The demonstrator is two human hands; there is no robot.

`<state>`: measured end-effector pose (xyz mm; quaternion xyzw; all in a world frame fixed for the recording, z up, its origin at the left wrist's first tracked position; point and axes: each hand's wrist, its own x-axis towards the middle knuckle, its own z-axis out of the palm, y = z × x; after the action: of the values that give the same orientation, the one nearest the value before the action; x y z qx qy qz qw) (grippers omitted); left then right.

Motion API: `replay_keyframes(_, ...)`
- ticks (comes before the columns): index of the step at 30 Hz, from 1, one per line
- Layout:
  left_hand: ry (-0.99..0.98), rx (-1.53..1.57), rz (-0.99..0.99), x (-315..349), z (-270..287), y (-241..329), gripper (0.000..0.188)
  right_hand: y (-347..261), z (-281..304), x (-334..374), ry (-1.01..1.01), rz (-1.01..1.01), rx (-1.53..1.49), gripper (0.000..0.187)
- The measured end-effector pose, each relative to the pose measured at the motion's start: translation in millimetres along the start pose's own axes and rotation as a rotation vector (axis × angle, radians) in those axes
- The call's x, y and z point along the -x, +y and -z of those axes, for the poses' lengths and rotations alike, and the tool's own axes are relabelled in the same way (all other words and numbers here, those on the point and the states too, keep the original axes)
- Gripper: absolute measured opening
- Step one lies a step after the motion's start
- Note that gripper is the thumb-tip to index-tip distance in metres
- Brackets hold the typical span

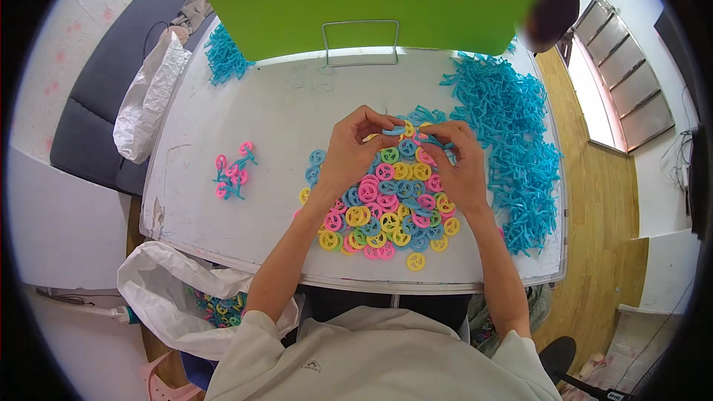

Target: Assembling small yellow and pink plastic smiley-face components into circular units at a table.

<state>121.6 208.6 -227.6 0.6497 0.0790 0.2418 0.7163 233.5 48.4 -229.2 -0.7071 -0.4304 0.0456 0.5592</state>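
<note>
My left hand [355, 150] pinches a light-blue plastic ring [394, 131], seen nearly edge-on, above the far part of a pile of small wheels. Close beside it, my right hand [458, 162] is closed on a teal plastic stick piece [425, 141], partly hidden by the fingers. The two pieces are near each other; whether they touch I cannot tell. Beneath both hands spreads the pile of spoked plastic wheels [388, 197] in pink, yellow, blue and green.
A large heap of teal stick pieces [512, 148] covers the table's right side, with a smaller heap [225, 56] far left. Pink wheels joined to teal sticks [236, 172] lie left. A green board [356, 0] stands behind; a white sack [160, 304] of parts sits front left. Another person [557, 11] is at far right.
</note>
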Motion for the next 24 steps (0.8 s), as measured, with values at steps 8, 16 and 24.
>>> replay_keyframes(8,-0.033,-0.075,0.126,3,-1,3,0.008,-8,0,3,0.077,-0.062,0.033,0.02)
replay_keyframes(16,-0.092,-0.012,0.177,5,-6,-4,0.013,-7,0,3,0.025,0.127,0.066,0.017)
replay_keyframes(24,-0.093,-0.019,0.266,6,-8,1,0.014,-6,4,2,-0.056,0.12,0.086,0.017)
